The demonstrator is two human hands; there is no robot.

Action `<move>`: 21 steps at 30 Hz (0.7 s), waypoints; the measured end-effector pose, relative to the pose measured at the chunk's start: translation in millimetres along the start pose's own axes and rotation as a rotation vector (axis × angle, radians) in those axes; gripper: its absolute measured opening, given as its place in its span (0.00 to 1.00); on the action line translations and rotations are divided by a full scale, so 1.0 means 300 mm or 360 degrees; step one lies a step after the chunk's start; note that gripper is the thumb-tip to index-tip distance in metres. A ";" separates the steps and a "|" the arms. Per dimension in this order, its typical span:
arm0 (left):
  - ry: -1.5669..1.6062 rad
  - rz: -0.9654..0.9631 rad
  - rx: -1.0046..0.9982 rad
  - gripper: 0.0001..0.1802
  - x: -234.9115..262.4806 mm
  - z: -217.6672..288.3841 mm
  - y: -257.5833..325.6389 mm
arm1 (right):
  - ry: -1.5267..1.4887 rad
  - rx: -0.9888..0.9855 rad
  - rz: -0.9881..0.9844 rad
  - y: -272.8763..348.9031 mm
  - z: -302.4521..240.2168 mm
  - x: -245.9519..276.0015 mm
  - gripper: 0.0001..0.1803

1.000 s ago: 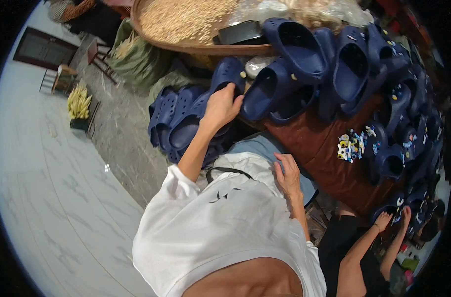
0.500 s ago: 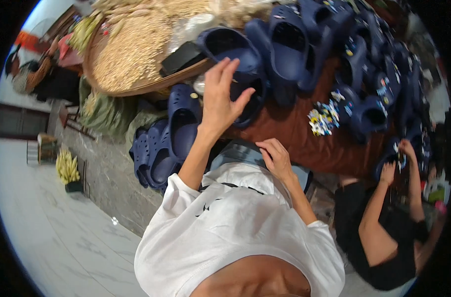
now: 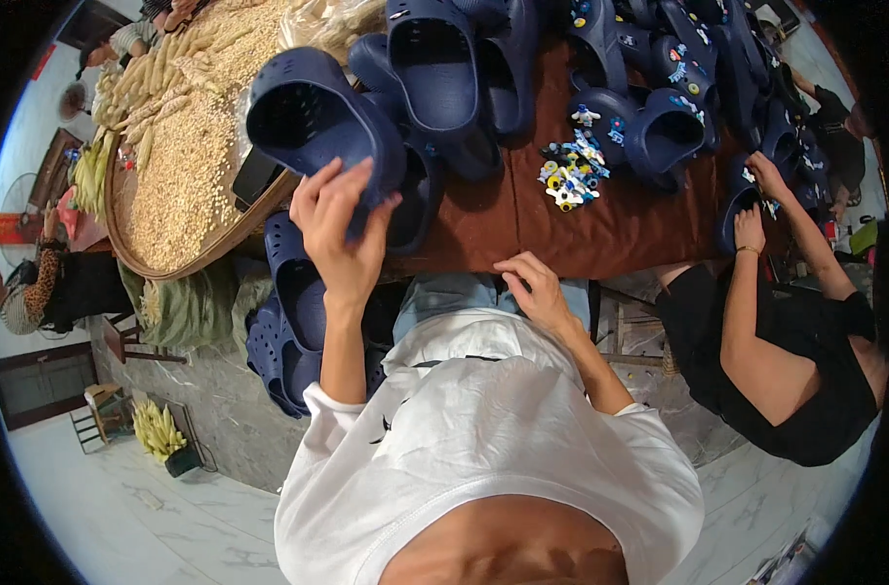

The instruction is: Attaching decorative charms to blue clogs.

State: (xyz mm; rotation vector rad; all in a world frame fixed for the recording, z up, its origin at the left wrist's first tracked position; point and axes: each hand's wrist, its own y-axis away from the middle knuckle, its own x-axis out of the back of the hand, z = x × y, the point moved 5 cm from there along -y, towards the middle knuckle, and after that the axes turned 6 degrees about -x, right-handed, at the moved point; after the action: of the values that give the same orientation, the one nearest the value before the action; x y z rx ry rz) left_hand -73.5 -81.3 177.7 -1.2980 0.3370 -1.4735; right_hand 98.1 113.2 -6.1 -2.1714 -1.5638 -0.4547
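My left hand (image 3: 337, 229) has its fingers and thumb closed on the heel of a dark blue clog (image 3: 381, 132), tilted with its opening toward me. Under and behind it are more blue clogs, among them a clog (image 3: 434, 73) and a partly hidden clog (image 3: 415, 200). At the table's near edge rests my right hand (image 3: 537, 292), its fingers loosely bent, the thumb a little apart, and nothing seen in it. Farther right on the brown table cover (image 3: 474, 229) lies a pile of small colourful shoe charms (image 3: 571, 175).
A round basket (image 3: 186, 268) of pale kernels and cobs stands at the left, a black box (image 3: 256, 177) on its rim. More clogs (image 3: 293, 292) hang low beside my left arm. At the right, a co-worker's hands (image 3: 756, 200) hold a decorated clog. Many charm-covered clogs (image 3: 678, 73) crowd the back right.
My left hand has closed on the clog's heel and drawn the clog left and nearer to me. My right hand stays by the table edge. The whole view has shifted.
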 end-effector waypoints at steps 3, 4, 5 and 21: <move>0.0012 -0.0225 -0.0409 0.19 0.060 0.125 0.028 | -0.0331 -0.0292 0.0026 -0.036 -0.051 0.037 0.09; 0.0071 -0.0284 -0.0542 0.17 0.067 0.164 0.040 | -0.0451 -0.0283 0.0055 -0.045 -0.038 0.041 0.11; 0.0131 -0.0344 -0.0676 0.16 0.067 0.201 0.055 | -0.0450 -0.0285 0.0060 -0.050 -0.033 0.047 0.11; 0.0974 -0.1294 -0.0696 0.17 -0.238 0.259 0.476 | -0.0602 -0.0783 0.0313 0.085 0.214 0.106 0.16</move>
State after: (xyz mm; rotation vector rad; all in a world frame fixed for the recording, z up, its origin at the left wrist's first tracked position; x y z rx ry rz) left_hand 51.9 -42.4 58.3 -1.3627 0.5923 -2.6129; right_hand 133.3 165.1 -49.2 -2.8981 -1.5128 -0.4144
